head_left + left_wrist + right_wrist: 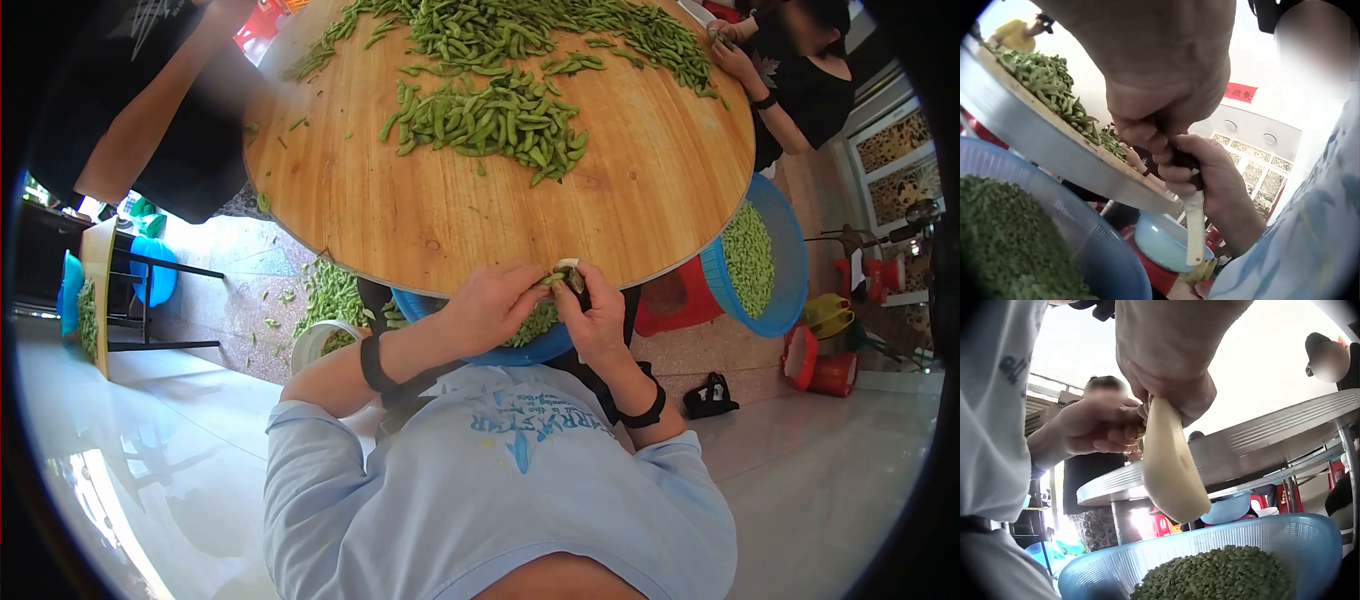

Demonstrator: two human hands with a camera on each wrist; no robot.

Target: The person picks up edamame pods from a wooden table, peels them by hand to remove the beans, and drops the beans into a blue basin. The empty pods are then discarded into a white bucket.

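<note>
a green pod (551, 279) sits pinched between the fingertips of both hands at the near edge of the round wooden table, just above a blue basket (1297, 540). a small knife with a pale cream handle (1169, 462) and a dark upper part is held upright beside the pod, handle end pointing down toward the basket, which is heaped with shelled green beans (1222, 575).

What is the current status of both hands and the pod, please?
Left hand pinches green pod. Right hand grips pale-handled tool at pod. Blue basket of shelled beans directly below; nothing obstructing.
</note>
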